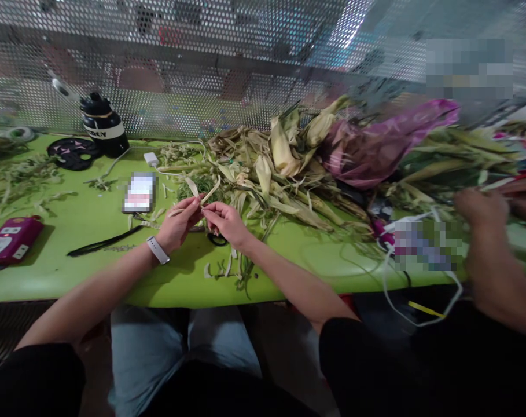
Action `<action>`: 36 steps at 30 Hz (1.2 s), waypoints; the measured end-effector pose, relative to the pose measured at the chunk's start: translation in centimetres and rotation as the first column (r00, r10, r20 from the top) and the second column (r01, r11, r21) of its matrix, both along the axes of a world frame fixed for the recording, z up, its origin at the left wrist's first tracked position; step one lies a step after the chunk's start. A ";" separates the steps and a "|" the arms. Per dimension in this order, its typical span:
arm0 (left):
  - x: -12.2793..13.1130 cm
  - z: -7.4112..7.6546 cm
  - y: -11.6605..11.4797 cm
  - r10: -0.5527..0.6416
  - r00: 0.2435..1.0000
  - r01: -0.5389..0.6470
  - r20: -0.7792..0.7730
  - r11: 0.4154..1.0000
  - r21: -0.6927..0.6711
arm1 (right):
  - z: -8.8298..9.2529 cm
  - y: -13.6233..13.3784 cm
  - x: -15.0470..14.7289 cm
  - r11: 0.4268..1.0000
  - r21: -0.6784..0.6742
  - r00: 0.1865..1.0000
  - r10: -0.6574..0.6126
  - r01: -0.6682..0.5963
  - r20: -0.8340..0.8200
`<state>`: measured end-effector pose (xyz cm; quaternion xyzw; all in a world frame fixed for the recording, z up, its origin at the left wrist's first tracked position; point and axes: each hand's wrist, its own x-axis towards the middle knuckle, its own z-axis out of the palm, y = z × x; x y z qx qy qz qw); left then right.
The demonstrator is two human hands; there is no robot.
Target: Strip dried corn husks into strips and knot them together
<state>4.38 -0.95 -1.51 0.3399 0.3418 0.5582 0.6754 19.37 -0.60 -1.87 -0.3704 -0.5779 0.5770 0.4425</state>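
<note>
Over the table's near side, both hands meet at a small, pale corn husk piece (210, 192) whose ends stick up in a V. My left hand (180, 225), with a white band on its wrist, pinches it between thumb and fingers. Fingertips of my right hand (228, 225) close on its lower end, touching the left fingertips. Just behind the hands is a small heap of green, string-like strips (188, 191). Short pale husk scraps (223, 267) lie on the green table (176, 286) in front. The exact grip is partly hidden by the fingers.
Dry corn husks (284, 156) pile up behind, beside a pink plastic bag (367, 150). Leftward are a phone (139, 192), a black bottle (104, 127), a black strap (104, 242) and a magenta power socket box (14, 238). Another person's hand (479, 205) works at right near a white cable (386, 289).
</note>
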 end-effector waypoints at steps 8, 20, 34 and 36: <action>0.4 -0.8 -0.2 0.051 0.996 -0.041 -0.072 0.991 0.126 | -0.7 0.4 0.2 0.999 0.013 0.997 0.039 -0.040 0.067; -0.4 0.1 -0.2 0.057 0.988 -0.038 -0.143 0.991 0.129 | -0.2 0.2 0.4 0.975 0.009 0.968 0.219 -0.222 0.123; -0.8 0.6 0.2 0.027 0.959 0.011 -0.283 0.991 0.131 | 0.3 0.9 1.3 0.962 0.161 0.956 -0.246 0.220 0.161; -1.0 0.4 0.4 0.045 0.949 0.010 -0.311 0.985 0.173 | 0.6 0.7 1.5 0.915 0.341 0.910 -0.315 0.216 0.268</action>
